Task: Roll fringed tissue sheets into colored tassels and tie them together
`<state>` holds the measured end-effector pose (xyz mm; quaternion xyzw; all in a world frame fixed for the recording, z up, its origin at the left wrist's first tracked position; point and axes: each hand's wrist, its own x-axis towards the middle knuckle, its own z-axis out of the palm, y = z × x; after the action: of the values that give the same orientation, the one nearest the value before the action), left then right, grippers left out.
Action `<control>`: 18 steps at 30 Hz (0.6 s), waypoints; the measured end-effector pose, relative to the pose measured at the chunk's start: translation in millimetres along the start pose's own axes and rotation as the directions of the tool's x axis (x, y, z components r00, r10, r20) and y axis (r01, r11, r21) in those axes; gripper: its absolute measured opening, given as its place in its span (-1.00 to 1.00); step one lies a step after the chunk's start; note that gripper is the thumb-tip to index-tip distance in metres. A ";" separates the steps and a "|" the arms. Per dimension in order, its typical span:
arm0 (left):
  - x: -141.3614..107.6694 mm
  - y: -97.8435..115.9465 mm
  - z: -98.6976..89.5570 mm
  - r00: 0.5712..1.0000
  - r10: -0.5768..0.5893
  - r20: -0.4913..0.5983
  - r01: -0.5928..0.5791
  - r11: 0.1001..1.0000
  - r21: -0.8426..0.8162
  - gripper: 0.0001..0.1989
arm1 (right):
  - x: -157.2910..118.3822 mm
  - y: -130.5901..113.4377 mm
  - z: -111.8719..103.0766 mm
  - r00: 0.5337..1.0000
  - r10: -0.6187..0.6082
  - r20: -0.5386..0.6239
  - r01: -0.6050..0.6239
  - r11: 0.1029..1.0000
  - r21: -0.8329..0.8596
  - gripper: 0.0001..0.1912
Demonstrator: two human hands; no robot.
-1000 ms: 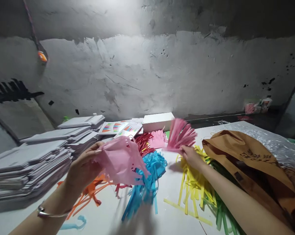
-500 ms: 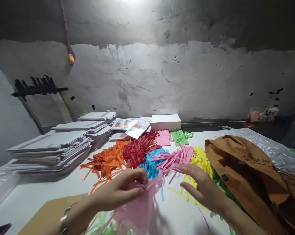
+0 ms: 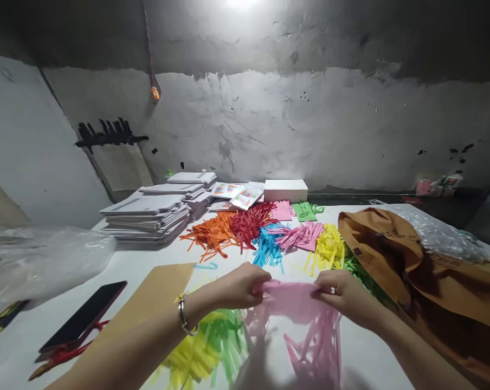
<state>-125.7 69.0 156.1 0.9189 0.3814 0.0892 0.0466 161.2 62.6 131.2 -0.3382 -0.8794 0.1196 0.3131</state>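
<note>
Above the white tabletop [image 3: 139, 264], the left hand [image 3: 242, 287] and right hand [image 3: 345, 295] pinch opposite ends of a pink fringed sheet [image 3: 292, 301]; it looks light, limp, easily torn, best held by its uncut band.

No text can be read. Marks on the brown bag [image 3: 427, 276] and the bottle [image 3: 453, 182] behind it are blurred.
</note>
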 end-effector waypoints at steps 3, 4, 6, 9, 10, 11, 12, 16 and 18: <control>-12.6 12.1 7.8 0.990 -0.055 -0.129 0.061 0.997 0.038 -0.87 | -24.6 -6.5 -10.6 0.984 -0.059 -0.170 0.032 0.987 -0.160 -0.78; -19.4 16.4 10.7 0.980 -0.056 -0.192 0.066 0.997 0.048 -0.86 | -35.5 -10.0 -7.6 0.964 -0.139 -0.226 0.080 0.964 -0.254 -0.76; -37.8 22.6 21.1 0.948 -0.019 -0.316 0.051 0.994 0.093 -0.82 | -60.8 -17.3 12.0 0.905 -0.335 -0.261 0.190 0.869 -0.457 -0.71; -75.0 25.0 52.4 0.948 -0.007 -0.319 0.071 0.979 0.189 -0.72 | -101.4 -25.5 68.6 0.879 -0.431 -0.206 0.248 0.781 -0.573 -0.63; -88.4 26.4 65.9 0.964 -0.061 -0.259 0.115 0.974 0.197 -0.66 | -114.0 -27.3 89.8 0.890 -0.401 -0.216 0.222 0.796 -0.563 -0.62; -101.2 29.8 79.7 0.972 -0.132 -0.192 0.169 0.968 0.186 -0.57 | -125.6 -28.8 109.7 0.901 -0.371 -0.226 0.196 0.811 -0.550 -0.61; -112.5 36.1 93.0 0.971 -0.199 -0.134 0.219 0.962 0.161 -0.47 | -135.7 -30.1 126.8 0.910 -0.338 -0.239 0.166 0.828 -0.536 -0.61; -127.3 88.3 136.4 0.976 -0.216 -0.033 0.215 0.976 -0.020 -0.22 | -159.8 -36.4 159.2 0.936 -0.220 -0.274 0.063 0.872 -0.485 -0.61; -112.2 116.4 154.6 0.989 -0.144 -0.034 0.140 0.985 -0.102 -0.13 | -163.9 -40.4 157.5 0.940 -0.205 -0.274 0.057 0.883 -0.466 -0.64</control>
<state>-92.0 -95.3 8.2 0.8838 0.4420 0.1236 0.0906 135.0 -76.9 -50.8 -0.3552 -0.8424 -0.1652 0.3699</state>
